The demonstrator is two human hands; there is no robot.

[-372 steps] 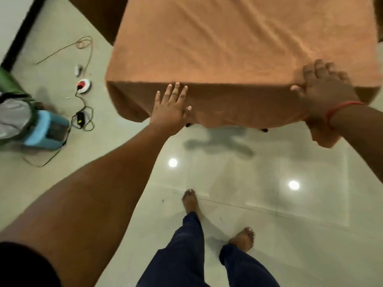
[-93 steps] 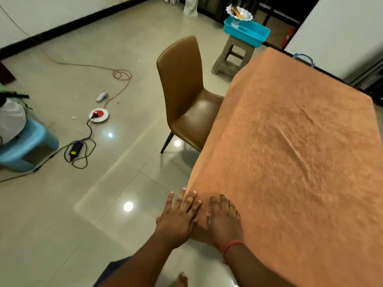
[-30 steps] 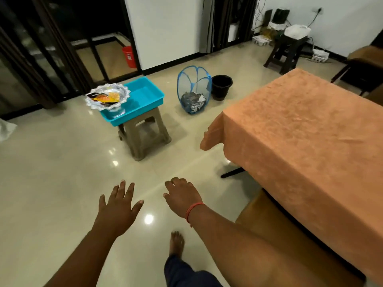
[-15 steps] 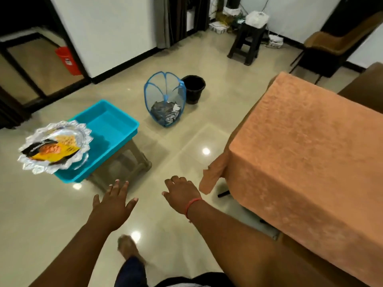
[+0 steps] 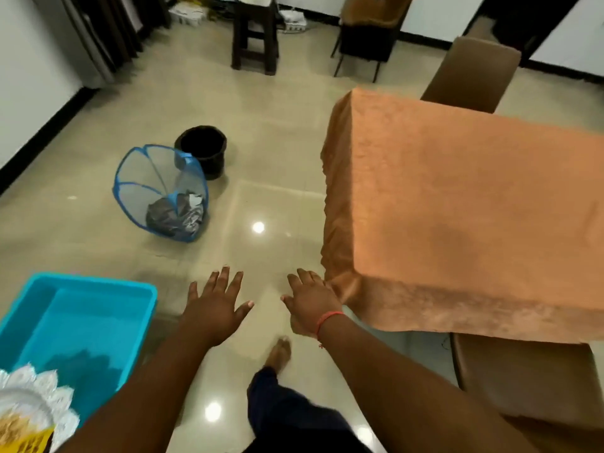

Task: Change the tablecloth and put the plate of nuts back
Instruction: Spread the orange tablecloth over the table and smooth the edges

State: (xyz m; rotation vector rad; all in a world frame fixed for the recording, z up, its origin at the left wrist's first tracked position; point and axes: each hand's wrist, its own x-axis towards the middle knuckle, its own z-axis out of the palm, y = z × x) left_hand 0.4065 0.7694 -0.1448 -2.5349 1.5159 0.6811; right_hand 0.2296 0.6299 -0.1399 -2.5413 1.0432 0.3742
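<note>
Seen from the head camera, there is one table, and one orange tablecloth point(image 5: 464, 204) covers it all over; the cloth looks soft and fuzzy, a bit wrinkled, and it hangs down the sides in a boxy shape. There are two hands and both hold nothing. The left hand point(image 5: 214, 310) floats over the floor, to the left of the table's near corner, with its fingers spread wide and straight. The right hand point(image 5: 312, 302) is just beside that near corner with its fingers loose and flat; I cannot tell if it touches the cloth. It has one thin red string point(image 5: 328, 318) round the wrist. One plate of nuts point(image 5: 27, 416) sits far to the left of the table, at the bottom edge of the view. It is shiny and silvery with a wavy, lacy rim, and it rests on the near end of one bright blue plastic tub point(image 5: 81, 325) that is shaped like a box. Further left of the table stands one round mesh basket point(image 5: 160, 191) with blue edges and grey stuff inside, and one round black bucket point(image 5: 202, 148) is right behind it. Three brown chairs are near the table: one at the near side point(image 5: 529, 380), one at the far side point(image 5: 470, 75), one further back point(image 5: 369, 31). One dark wooden stool point(image 5: 255, 34) stands far behind. The floor point(image 5: 277, 152) is smooth, shiny tile. One bare foot point(image 5: 279, 353) steps on it.
</note>
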